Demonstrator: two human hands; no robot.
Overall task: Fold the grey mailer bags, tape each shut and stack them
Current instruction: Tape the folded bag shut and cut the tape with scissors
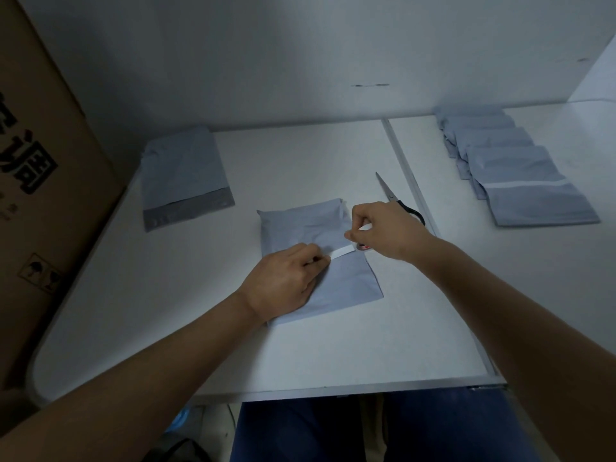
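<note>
A folded grey mailer bag (336, 281) lies in the middle of the white table (233, 345). My left hand (283, 281) rests on it and pinches the free end of a white tape strip (341, 252). My right hand (383, 228) holds the tape roll (362, 247) at the bag's right edge, so the strip spans between both hands over the fold. An unfolded mailer bag (183, 175) with a dark flap lies at the back left. A row of several folded, overlapping mailer bags (513, 171) lies at the back right.
Scissors (396, 198) with black handles lie just behind my right hand, blades pointing away. A large cardboard box (40, 181) stands against the table's left side. A white wall closes the back. A metal seam (410, 181) divides the table.
</note>
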